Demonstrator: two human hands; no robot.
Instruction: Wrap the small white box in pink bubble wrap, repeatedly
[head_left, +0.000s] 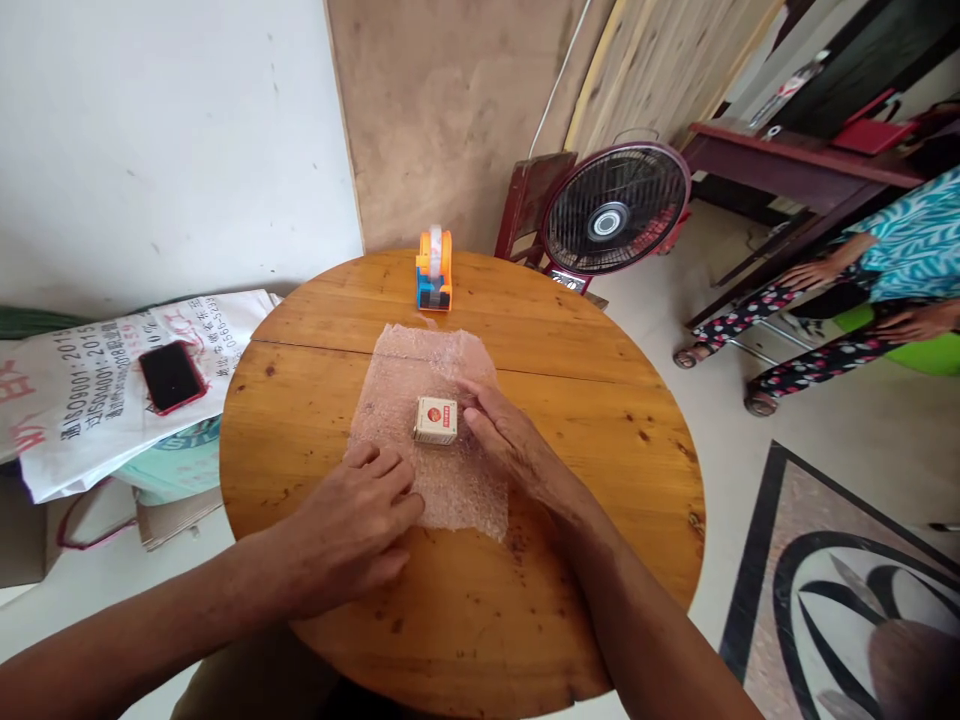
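A sheet of bubble wrap (405,370) lies flat on the round wooden table (600,440). On its middle rests a small cream cardboard box (435,420) with a red print on top. My left hand (364,525) is at the near left edge of the sheet, its fingers curled down on that edge; the fingertips are partly hidden. My right hand (514,440) lies over the sheet's right side with fingers stretched out, the fingertips close to the box's right side. Whether they touch the box I cannot tell.
An orange and blue tape dispenser (434,270) with a tape roll stands beyond the sheet. At left, a phone (172,377) lies on white printed sacks (90,370). A fan (615,210) stands behind the table. A seated person's hands (821,270) show at right.
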